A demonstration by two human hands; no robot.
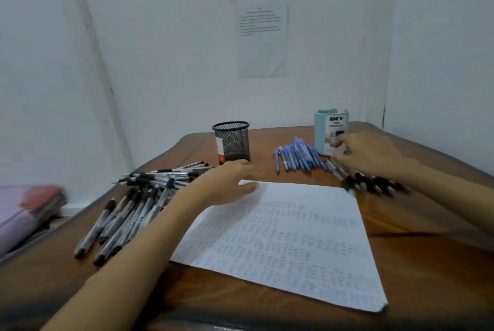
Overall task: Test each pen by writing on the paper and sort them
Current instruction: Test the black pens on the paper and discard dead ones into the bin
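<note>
Three groups of pens lie around the paper (280, 239): a loose heap of black-capped pens (128, 205) off its left edge, a row of blue pens (296, 157) beyond its far edge, and a shorter row of dark pens (371, 182) off its far right corner. Your left hand (227, 181) lies at the paper's far left corner, forearm across its left edge, fingers relaxed and gripping nothing. Your right hand (369, 154) reaches over the dark row, palm down; blur hides its fingers, so I cannot tell whether they hold a pen. Recommendation: pin that corner flat with the left hand, lift one pen only, and keep clear of the pale blue holder (331, 130) just beyond the paper's far right corner.
</note>
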